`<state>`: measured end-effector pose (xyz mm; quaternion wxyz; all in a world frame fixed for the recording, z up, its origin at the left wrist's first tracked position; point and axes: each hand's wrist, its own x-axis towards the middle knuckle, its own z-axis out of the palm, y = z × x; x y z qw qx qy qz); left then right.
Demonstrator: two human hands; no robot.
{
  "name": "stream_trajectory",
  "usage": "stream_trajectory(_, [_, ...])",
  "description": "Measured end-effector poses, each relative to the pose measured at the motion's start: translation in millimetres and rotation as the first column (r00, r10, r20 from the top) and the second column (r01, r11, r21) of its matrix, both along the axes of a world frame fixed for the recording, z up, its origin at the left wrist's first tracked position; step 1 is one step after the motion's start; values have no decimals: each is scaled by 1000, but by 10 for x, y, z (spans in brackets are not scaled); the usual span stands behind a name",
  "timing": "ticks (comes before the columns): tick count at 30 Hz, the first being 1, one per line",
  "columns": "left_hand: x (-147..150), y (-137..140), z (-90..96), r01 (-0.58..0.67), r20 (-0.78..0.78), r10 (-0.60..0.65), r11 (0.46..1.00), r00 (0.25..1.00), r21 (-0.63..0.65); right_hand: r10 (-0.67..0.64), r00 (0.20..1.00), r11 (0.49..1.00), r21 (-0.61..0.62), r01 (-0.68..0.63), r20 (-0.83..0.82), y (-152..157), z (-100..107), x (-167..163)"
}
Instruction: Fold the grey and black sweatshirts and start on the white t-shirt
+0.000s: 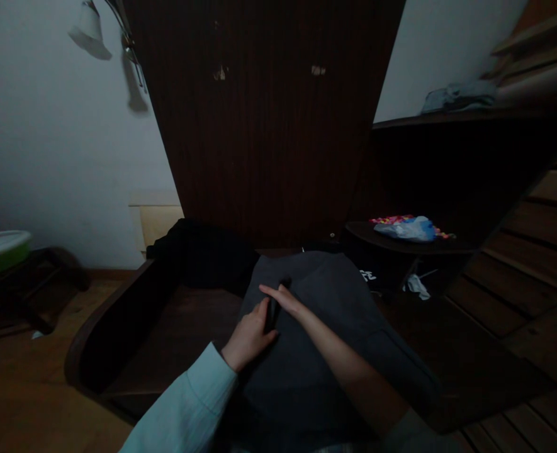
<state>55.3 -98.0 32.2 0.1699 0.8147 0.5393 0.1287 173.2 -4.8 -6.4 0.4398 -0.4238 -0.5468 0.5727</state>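
A dark grey garment lies spread in front of me, one end over the dark wooden bench seat. Resting on its upper left part is my left hand, thumb and fingers apart, sleeve light green. My right hand lies just beyond it on the same cloth, the index finger stretched out to the left. A small dark fold shows in the fabric between the two hands. The right fingertips are partly hidden and the room is dim.
A black cloth is heaped on the bench at left. A plastic bag sits on a low curved shelf at right. Behind rises a tall dark wooden panel. A green-sided tub stands on a stool at far left.
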Motion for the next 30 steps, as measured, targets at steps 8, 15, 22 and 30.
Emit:
stream_trajectory(8, [-504, -509, 46, -65, -303, 41, 995, 952, -71, -72, 997, 992, -107, 73, 21, 109, -97, -75])
stream_trajectory(15, [-731, -878, -76, -122, -288, 71, 979, 955, -163, -113, 982, 992, -40, 121, 148, 144, -213, -61])
stream_trajectory(22, [-358, -984, 119, -85, -229, 36, 975, 973, -206, -156, 957, 987, 11, 158, 245, 321, -140, -164])
stream_trajectory(30, [361, -755, -38, 218, -187, -239, 968, 953, -124, -276, 916, 959, 153, 240, 290, 643, 89, -30])
